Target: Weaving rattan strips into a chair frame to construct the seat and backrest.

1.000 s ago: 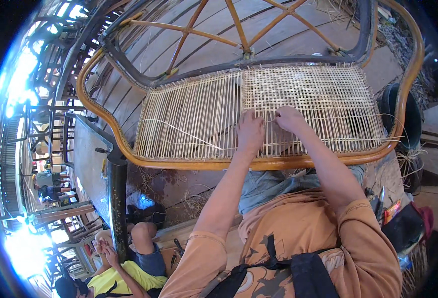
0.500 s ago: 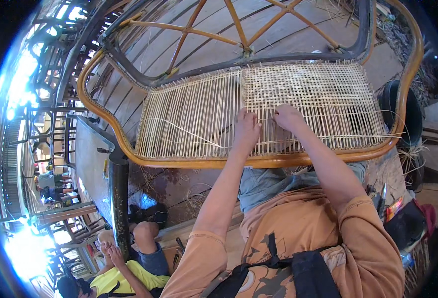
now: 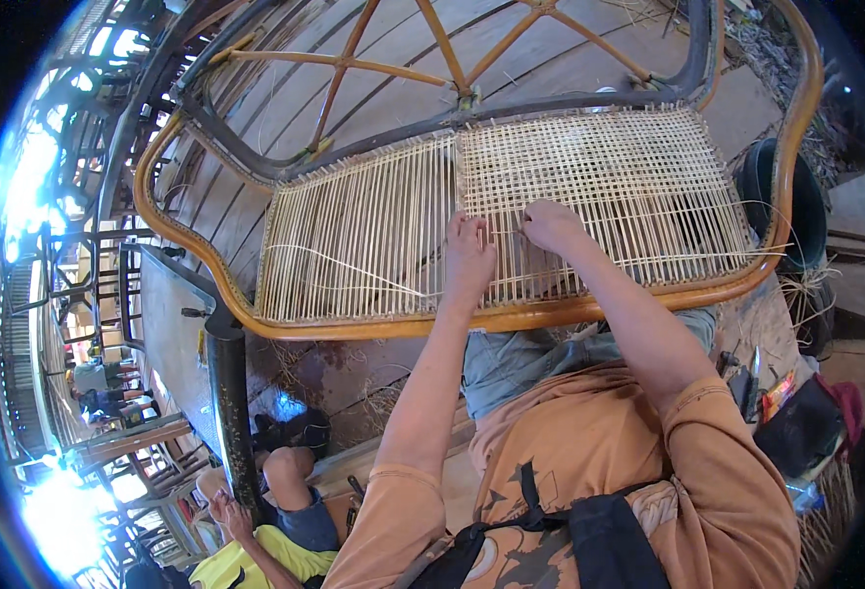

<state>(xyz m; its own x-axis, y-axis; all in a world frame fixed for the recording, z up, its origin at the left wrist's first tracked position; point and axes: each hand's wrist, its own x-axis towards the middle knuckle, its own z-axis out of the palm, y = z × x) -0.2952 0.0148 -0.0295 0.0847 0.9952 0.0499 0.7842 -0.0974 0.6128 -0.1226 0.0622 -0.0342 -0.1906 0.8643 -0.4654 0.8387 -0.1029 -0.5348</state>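
A rattan frame point(image 3: 356, 328) with an orange-brown rim rests across my lap, its panel strung with pale cane strands point(image 3: 349, 231). On the right half, the far part is a woven cane mesh point(image 3: 589, 152); the near part has mostly lengthwise strands. My left hand point(image 3: 471, 253) lies just right of the centre divider, fingers curled on the strands. Slightly farther right, my right hand point(image 3: 552, 228) pinches at a cane strand along the near edge of the weave. The fingertips partly hide that strand. A loose cane strand point(image 3: 359, 267) curves over the left half.
Crossed rattan poles point(image 3: 340, 61) form the far part of the frame. A dark bucket point(image 3: 807, 211) stands at right, with cane scraps nearby. At lower left, a person in a yellow shirt point(image 3: 265, 558) sits beside a dark post point(image 3: 228, 407). A black bag point(image 3: 795, 422) lies at right.
The frame appears shifted slightly left in the view. Both hands keep nearly the same place on the panel, with small finger movements.
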